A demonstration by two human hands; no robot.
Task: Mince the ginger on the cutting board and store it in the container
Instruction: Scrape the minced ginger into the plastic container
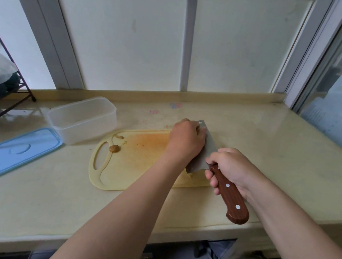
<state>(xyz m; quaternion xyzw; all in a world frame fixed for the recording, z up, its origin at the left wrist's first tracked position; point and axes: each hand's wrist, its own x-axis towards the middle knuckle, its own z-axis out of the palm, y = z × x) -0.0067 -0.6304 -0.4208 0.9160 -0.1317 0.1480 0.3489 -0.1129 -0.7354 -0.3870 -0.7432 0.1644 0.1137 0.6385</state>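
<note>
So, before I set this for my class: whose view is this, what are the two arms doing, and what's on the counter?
No machine here: one camera worn on a person's head looks down at their bare hands. The right hand grips the wooden handle of a cleaver; the left hand presses on the blade's top, over a yellow cutting board. A brownish ginger lump lies near the board's handle hole. Left of it stand an open clear container and its blue lid, flat on the counter.
</note>
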